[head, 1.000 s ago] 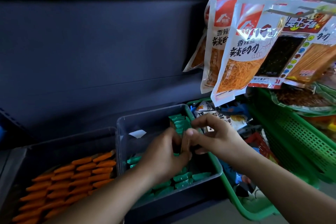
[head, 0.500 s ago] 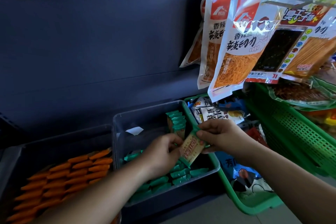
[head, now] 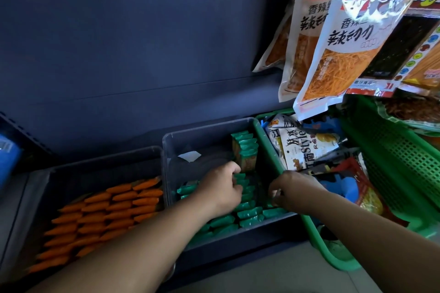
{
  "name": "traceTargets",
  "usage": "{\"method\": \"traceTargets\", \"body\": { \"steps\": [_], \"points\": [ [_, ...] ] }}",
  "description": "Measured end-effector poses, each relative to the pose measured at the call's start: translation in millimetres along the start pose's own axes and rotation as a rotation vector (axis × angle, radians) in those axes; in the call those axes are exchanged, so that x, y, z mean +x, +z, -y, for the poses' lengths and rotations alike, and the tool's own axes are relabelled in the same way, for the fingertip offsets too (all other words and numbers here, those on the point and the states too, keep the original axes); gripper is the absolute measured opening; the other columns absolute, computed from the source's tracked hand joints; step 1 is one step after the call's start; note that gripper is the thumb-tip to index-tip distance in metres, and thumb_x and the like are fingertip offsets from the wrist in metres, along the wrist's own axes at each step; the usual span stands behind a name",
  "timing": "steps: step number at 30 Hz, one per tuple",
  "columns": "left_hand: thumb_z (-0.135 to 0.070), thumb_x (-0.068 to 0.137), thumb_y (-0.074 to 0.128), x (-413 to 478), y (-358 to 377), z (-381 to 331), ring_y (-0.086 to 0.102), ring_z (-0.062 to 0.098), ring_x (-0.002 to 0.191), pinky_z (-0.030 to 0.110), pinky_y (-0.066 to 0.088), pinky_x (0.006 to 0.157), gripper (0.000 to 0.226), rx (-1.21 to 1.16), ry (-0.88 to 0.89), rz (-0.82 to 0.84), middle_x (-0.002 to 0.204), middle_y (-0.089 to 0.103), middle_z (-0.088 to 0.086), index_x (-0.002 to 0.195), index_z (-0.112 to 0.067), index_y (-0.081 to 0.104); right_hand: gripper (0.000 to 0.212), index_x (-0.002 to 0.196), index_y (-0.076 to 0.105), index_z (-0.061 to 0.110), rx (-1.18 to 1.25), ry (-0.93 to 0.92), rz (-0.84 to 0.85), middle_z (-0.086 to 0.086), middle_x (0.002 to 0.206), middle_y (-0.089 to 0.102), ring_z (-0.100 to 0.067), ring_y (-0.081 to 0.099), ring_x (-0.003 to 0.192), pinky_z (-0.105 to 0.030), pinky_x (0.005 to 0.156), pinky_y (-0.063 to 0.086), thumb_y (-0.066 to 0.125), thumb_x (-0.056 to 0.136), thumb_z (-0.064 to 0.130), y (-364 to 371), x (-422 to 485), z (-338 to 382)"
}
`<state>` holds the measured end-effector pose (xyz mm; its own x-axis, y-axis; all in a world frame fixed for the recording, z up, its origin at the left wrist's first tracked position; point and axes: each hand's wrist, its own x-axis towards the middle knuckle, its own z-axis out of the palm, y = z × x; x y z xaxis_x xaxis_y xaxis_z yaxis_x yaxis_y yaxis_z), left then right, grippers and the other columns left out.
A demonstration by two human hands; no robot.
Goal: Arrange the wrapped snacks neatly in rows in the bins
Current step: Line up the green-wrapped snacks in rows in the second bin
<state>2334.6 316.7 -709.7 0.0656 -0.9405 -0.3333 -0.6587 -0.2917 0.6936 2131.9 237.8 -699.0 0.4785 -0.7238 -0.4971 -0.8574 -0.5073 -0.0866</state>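
Green snacks (head: 250, 212) in mid bin (head: 204, 140)

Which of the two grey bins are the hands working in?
The grey bin holding green-wrapped snacks, beside the green basket: left hand and right hand reach into it. The other holds orange-wrapped snacks.

- middle bin (head: 209, 132): translucent grey, rectangular; sits just beside the left bin
- green snacks (head: 250, 214): small foil-wrapped bars; lying flat in rough rows across the bin's near half
- upright green row (head: 245, 150): same bars on edge, packed in far right corner
- left bin (head: 95, 165): dark; orange snacks (head: 114, 209) flat in tight rows, near half
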Motion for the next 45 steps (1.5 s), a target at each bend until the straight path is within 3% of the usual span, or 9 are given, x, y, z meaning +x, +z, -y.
{"method": "traceTargets", "body": {
  "steps": [8,14,20,23,26,29,38,41,45],
  "points": [
    [-0.022,0.095,0.066,50,7,-4,0.068,0.019,0.102,0.033,0.055,0.087,0.017,0.073,0.084,-0.247,0.107,0.073,-0.002,0.111,-0.023,0.072,0.030,0.070,0.069,0.026,0.526,0.091,-0.313,0.008,0.063,0.064,-0.009,0.062,0.062,-0.026,0.058,0.050,0.071,0.091,0.047,-10,8,-15],
    [-0.024,0.095,0.068,107,30,1,0.061,0.021,0.119,0.031,0.047,0.100,0.037,0.076,0.061,-0.276,0.131,0.062,0.001,0.131,-0.020,0.066,0.050,0.048,0.055,0.030,0.648,0.111,-0.368,0.007,0.046,0.051,-0.004,0.046,0.041,-0.020,0.043,0.036,0.071,0.093,0.043,-8,19,-10],
    [-0.026,0.092,0.071,117,44,4,0.061,0.021,0.117,0.032,0.049,0.098,0.028,0.088,0.005,-0.271,0.125,0.065,0.000,0.120,-0.021,0.070,0.034,0.068,0.074,0.019,0.730,0.136,-0.374,-0.002,0.059,0.069,-0.017,0.066,0.056,-0.033,0.054,0.053,0.074,0.090,0.045,-14,20,-7],
    [-0.023,0.092,0.069,114,41,-4,0.062,0.019,0.114,0.030,0.049,0.098,0.020,0.042,0.007,-0.288,0.121,0.067,-0.001,0.112,-0.023,0.071,0.028,0.070,0.074,0.023,0.713,0.153,-0.354,0.006,0.059,0.068,-0.008,0.066,0.058,-0.020,0.051,0.049,0.075,0.089,0.044,-13,18,-10],
    [-0.016,0.092,0.067,100,24,-20,0.064,0.018,0.103,0.029,0.051,0.089,0.016,-0.053,0.054,-0.311,0.111,0.070,-0.003,0.105,-0.024,0.068,0.003,0.092,0.072,0.027,0.756,0.166,-0.417,0.012,0.083,0.071,-0.013,0.071,0.087,-0.016,0.064,0.052,0.073,0.093,0.030,-26,13,-5],
    [-0.016,0.092,0.068,71,-5,-44,0.066,0.014,0.094,0.031,0.053,0.086,0.018,-0.145,0.130,-0.347,0.104,0.070,-0.006,0.102,-0.030,0.064,0.027,0.118,0.058,0.039,0.844,0.163,-0.459,0.009,0.104,0.063,-0.017,0.062,0.097,-0.026,0.078,0.045,0.069,0.096,0.028,-45,4,7],
    [-0.023,0.092,0.075,-43,-50,-75,0.058,-0.006,0.064,0.007,0.044,0.060,0.006,-0.478,0.126,-0.443,0.078,0.071,-0.008,0.094,-0.029,0.074,0.029,0.117,0.069,0.025,1.350,-0.142,-0.312,0.000,0.098,0.078,-0.016,0.075,0.091,-0.035,0.081,0.060,0.078,0.090,0.027,-63,-35,32],
    [-0.021,0.093,0.074,-53,-51,-72,0.061,0.004,0.068,0.019,0.051,0.062,0.007,-0.492,0.120,-0.470,0.086,0.073,0.000,0.089,-0.027,0.073,0.020,0.113,0.075,0.029,1.354,-0.248,-0.249,-0.007,0.103,0.078,-0.023,0.075,0.099,-0.040,0.089,0.060,0.074,0.093,0.031,-67,-44,41],
    [-0.024,0.094,0.075,-52,-54,-73,0.068,0.005,0.089,0.018,0.055,0.078,0.019,-0.485,0.154,-0.388,0.097,0.074,-0.007,0.110,-0.032,0.069,0.009,0.098,0.076,0.010,1.577,-0.261,-0.359,-0.014,0.094,0.077,-0.026,0.075,0.082,-0.032,0.070,0.059,0.071,0.091,0.013,-73,-50,48]
  ]
}}
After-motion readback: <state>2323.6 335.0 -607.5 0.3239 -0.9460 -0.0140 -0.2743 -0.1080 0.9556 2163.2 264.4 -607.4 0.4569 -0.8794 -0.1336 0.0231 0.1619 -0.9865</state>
